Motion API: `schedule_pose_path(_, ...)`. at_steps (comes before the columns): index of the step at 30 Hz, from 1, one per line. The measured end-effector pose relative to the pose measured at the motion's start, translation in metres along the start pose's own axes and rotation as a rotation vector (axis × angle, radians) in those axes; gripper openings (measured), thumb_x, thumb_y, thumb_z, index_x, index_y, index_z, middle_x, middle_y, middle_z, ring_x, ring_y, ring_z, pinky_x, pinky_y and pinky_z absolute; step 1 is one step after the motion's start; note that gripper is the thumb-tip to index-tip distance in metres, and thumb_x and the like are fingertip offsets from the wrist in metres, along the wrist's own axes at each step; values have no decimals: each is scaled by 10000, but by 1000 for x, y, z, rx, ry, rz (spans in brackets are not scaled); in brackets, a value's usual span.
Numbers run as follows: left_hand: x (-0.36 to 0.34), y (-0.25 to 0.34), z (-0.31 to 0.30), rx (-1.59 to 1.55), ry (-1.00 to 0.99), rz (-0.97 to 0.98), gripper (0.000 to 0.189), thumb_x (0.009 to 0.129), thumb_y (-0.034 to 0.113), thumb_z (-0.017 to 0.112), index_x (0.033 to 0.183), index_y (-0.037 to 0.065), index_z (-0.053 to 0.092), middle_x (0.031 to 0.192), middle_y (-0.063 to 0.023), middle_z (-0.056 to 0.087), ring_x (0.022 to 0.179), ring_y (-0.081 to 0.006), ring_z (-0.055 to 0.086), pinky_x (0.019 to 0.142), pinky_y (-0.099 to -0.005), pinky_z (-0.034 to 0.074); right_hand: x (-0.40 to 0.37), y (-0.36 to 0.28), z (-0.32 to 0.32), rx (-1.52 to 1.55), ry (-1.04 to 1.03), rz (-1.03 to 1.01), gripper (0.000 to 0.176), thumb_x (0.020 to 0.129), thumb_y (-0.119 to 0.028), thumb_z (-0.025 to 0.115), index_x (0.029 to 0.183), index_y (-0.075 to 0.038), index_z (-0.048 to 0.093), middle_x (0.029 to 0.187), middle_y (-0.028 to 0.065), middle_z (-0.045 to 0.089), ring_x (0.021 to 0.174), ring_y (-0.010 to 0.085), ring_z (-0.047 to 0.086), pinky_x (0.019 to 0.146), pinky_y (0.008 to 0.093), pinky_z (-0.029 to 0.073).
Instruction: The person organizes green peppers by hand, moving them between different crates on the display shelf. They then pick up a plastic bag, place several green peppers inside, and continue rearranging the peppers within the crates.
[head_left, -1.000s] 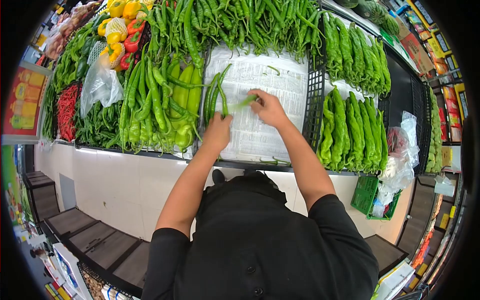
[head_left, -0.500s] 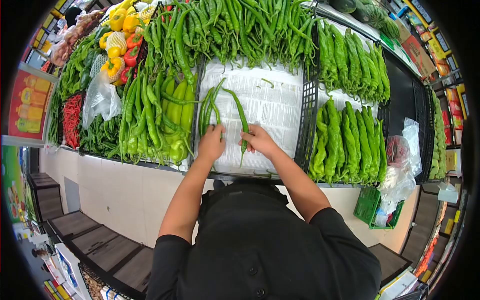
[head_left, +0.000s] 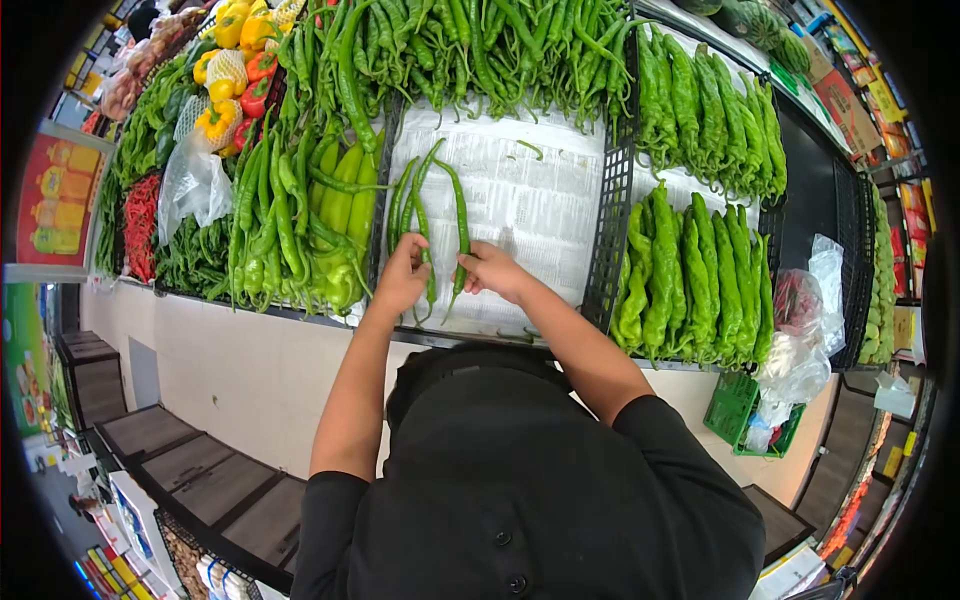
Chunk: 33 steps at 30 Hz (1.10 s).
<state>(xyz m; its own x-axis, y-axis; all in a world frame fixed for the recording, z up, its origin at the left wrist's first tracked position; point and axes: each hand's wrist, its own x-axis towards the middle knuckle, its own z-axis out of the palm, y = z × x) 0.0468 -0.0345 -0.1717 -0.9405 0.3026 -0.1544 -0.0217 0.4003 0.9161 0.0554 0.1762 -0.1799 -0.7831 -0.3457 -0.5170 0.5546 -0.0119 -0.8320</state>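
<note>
My right hand (head_left: 492, 272) pinches the lower part of a long green chili pepper (head_left: 461, 205), whose curved tip points away from me. Just left of it, my left hand (head_left: 402, 277) has its fingers closed around the lower end of another long green chili pepper (head_left: 420, 205). More slim chili peppers (head_left: 398, 195) lie beside that one, partly hidden by the left hand. All of them are over newspaper (head_left: 515, 215) that lines a black crate (head_left: 608, 235). A small curled piece of green pepper (head_left: 530, 149) rests farther back on the paper.
Long green peppers (head_left: 470, 55) are heaped behind the newspaper. Thicker wrinkled green peppers (head_left: 690, 275) stand in rows at right. Light green peppers (head_left: 345, 200), red chilies (head_left: 140, 230) and a plastic bag (head_left: 195, 185) are at left. A green basket (head_left: 735, 410) sits low at right.
My right hand has moved left with its chili pepper, closer to the other peppers. My left hand has shifted slightly left, and its fingers now close on a pepper's lower end.
</note>
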Motion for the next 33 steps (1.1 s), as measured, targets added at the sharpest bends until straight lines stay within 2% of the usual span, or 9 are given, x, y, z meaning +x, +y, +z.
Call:
schedule_pose_path(4, 0, 8, -3, 96, 23, 45, 439, 804, -70, 680, 1175, 84, 501, 939, -59, 479, 784, -144, 534, 698, -292, 466, -3, -1, 10, -98, 219, -156, 209, 992, -207, 593, 1017, -7, 537, 805, 80, 655, 598, 147, 585, 556, 300, 494)
schedule_pose_path(7, -3, 13, -2, 159, 32, 89, 432, 790, -53, 710, 1156, 87, 528, 910, -63, 477, 750, -152, 528, 681, -292, 466, -21, -8, 21, -371, 512, -441, 241, 931, -186, 670, 962, -15, 503, 700, 115, 603, 606, 210, 616, 567, 369, 488)
schedule_pose_path(10, -5, 13, -2, 184, -14, 89, 391, 796, -24, 718, 1124, 92, 540, 909, -86, 475, 752, -208, 515, 685, -328, 465, -30, -11, 31, -469, 592, -518, 282, 900, -195, 703, 970, -16, 496, 703, 152, 589, 638, 309, 628, 595, 420, 484)
schedule_pose_path(13, -3, 11, 1, 144, -32, 133, 390, 792, -9, 728, 1122, 88, 545, 903, -95, 480, 774, -214, 519, 683, -334, 459, -24, 2, 39, -585, 635, -546, 318, 883, -219, 723, 973, -15, 496, 717, 180, 607, 686, 391, 626, 614, 449, 484)
schedule_pose_path(22, 18, 5, 7, 334, -54, 103, 420, 801, 18, 697, 1172, 94, 514, 984, -201, 567, 890, -392, 577, 788, -453, 474, 4, 14, 34, -730, 518, -336, 296, 855, -225, 712, 966, -7, 545, 812, 247, 649, 800, 427, 645, 694, 506, 497)
schedule_pose_path(25, 17, 13, 4, 272, -3, 114, 474, 788, -51, 633, 1212, 127, 521, 860, -104, 492, 732, -233, 530, 652, -355, 454, 6, 19, 35, -790, 559, -405, 242, 852, -196, 714, 910, -6, 577, 723, 211, 648, 703, 390, 653, 638, 469, 505)
schedule_pose_path(28, 14, 22, -4, -52, -61, 108, 460, 810, -62, 571, 1225, 124, 508, 832, -48, 480, 722, -158, 506, 629, -315, 437, 4, 20, 36, -739, 550, -319, 204, 862, -180, 661, 907, 1, 577, 831, 252, 655, 811, 444, 639, 738, 517, 497)
schedule_pose_path(31, 15, 10, -10, -291, -202, 30, 401, 817, -52, 570, 1184, 98, 510, 934, -64, 529, 778, -135, 520, 673, -285, 441, 1, 20, 38, -707, 576, -334, 193, 865, -175, 652, 907, -5, 573, 834, 250, 655, 810, 442, 640, 734, 515, 498)
schedule_pose_path(33, 21, 4, -5, -243, -204, -29, 373, 827, -50, 564, 1168, 92, 513, 931, -42, 526, 778, -104, 504, 671, -264, 424, 1, 20, 39, -688, 590, -334, 194, 867, -177, 649, 909, -7, 567, 837, 251, 653, 808, 444, 638, 733, 515, 499)
